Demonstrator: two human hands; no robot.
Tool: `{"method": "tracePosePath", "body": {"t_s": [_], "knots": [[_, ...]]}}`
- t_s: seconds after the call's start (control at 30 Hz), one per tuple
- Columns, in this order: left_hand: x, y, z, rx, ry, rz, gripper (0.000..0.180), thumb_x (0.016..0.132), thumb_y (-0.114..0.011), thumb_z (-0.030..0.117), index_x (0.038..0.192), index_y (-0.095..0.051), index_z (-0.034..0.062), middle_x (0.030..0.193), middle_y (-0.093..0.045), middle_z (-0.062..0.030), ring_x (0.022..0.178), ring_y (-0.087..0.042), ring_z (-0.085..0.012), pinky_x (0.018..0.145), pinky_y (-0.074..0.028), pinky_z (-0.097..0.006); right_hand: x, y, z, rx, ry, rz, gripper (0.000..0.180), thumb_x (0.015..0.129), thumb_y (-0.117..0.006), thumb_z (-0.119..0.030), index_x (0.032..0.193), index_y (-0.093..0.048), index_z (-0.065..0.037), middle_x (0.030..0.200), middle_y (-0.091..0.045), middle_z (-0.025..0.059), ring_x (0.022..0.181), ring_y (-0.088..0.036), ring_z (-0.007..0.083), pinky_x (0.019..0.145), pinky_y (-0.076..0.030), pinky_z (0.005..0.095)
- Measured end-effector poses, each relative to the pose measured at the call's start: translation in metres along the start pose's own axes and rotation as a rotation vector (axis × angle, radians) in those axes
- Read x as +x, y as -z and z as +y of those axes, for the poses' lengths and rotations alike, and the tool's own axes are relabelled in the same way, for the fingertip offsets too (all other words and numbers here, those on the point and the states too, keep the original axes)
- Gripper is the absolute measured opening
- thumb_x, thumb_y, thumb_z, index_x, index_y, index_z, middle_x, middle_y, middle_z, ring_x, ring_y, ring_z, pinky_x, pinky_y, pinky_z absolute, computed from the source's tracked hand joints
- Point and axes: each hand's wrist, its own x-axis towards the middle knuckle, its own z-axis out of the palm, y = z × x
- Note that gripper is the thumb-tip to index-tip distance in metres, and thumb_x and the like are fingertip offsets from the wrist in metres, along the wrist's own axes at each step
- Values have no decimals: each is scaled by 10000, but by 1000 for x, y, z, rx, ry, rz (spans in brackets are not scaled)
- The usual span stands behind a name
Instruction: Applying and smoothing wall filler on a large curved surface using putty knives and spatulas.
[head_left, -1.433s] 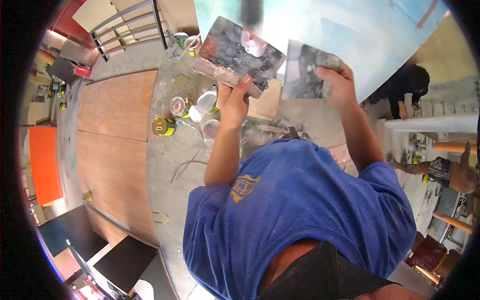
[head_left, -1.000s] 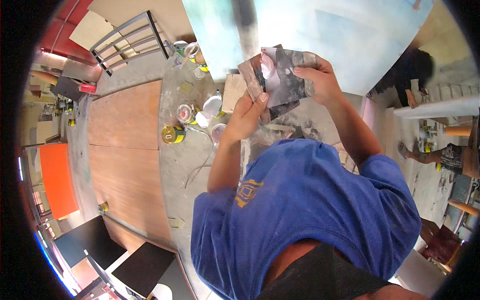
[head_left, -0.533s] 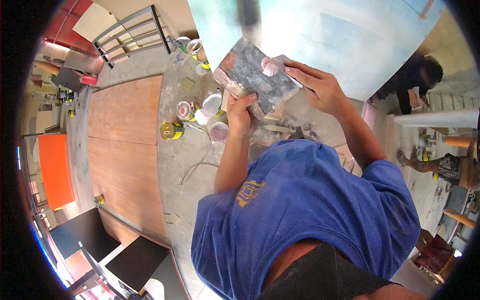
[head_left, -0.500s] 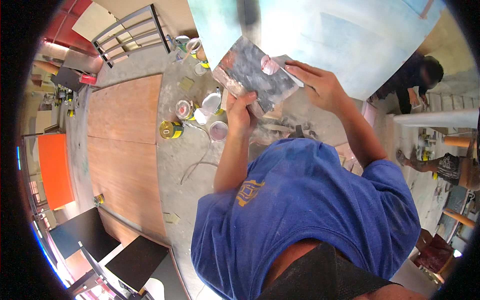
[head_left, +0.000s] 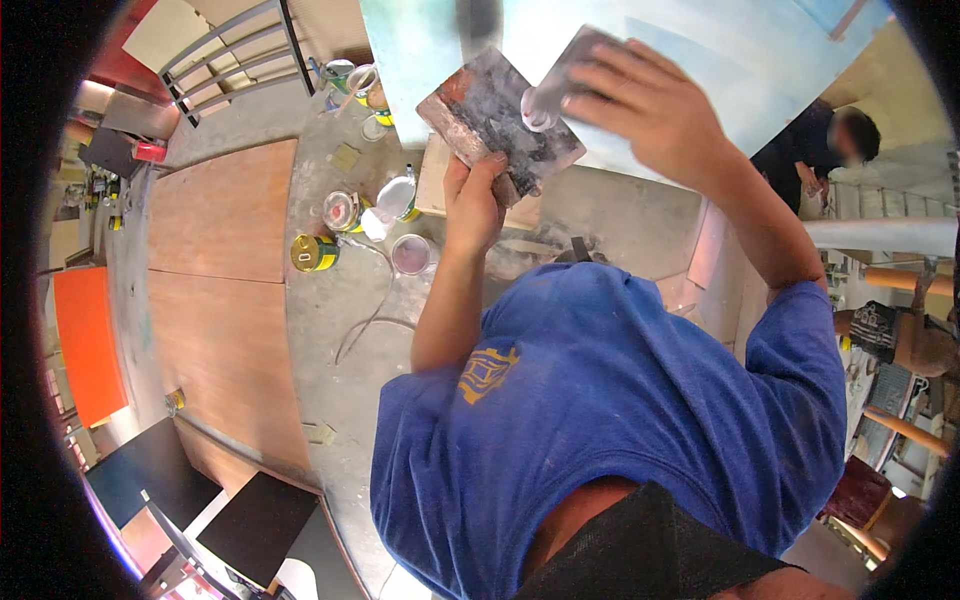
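Paint tins are seen low on the left on the concrete floor [head_left: 330,300]: a yellow-labelled tin [head_left: 313,252] on its side, an open tin [head_left: 342,211] and a round lid [head_left: 411,254]. A smeared square board [head_left: 500,120] is gripped from below by the left hand [head_left: 475,205], fingers closed on its edge. A blurred flat blade [head_left: 570,75] is held by the right hand [head_left: 655,115], fingers wrapped; wet filler could slide off the tilted board.

I see a dusty concrete floor [head_left: 330,330] carrying several paint cans [head_left: 316,252], a loose cable [head_left: 365,320], and plywood sheets [head_left: 215,230] lying flat beside them.
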Motion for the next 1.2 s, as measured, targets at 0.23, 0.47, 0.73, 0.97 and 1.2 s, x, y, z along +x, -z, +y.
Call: {"method": "tracePosePath", "body": {"t_s": [0.23, 0.47, 0.73, 0.97, 1.2], "knots": [[3, 0, 3, -75, 14, -66, 406, 738, -413, 18, 1138, -355, -13, 1000, -511, -152, 837, -564, -269, 570, -516, -367, 6, -6, 3, 30, 86, -46, 378, 633, -496, 22, 968, -588, -127, 1081, -546, 46, 1057, -480, 227, 940, -357, 369], [4, 7, 4, -136, -4, -46, 395, 738, -419, 30, 1127, -365, -7, 961, -525, -136, 768, -576, -246, 541, -513, -353, 8, -3, -3, -52, 45, -82, 373, 668, -488, 18, 995, -586, -134, 1078, -551, 15, 1055, -482, 195, 912, -375, 347], [8, 0, -1, -69, -122, 42, 353, 734, -426, 41, 1085, -397, 9, 926, -536, -123, 741, -578, -222, 518, -504, -325, 15, -11, -13, -20, 122, -110, 330, 662, -532, -40, 982, -579, -108, 1088, -540, 22, 1062, -475, 199, 917, -369, 357], [6, 7, 15, -119, -9, -17, 352, 732, -448, 57, 1077, -407, 1, 919, -547, -112, 733, -582, -220, 514, -493, -322, 7, 1, -1, -36, 60, -104, 362, 649, -514, 9, 973, -584, -135, 1093, -540, 16, 1074, -468, 204, 929, -358, 363], [2, -1, 9, -119, -124, 60, 412, 725, -439, 6, 1131, -369, -18, 1012, -508, -125, 835, -557, -230, 580, -517, -317, 9, -3, -6, 10, -18, -14, 388, 654, -519, 25, 1004, -576, -131, 1090, -545, 26, 1053, -487, 214, 914, -374, 368]]}}
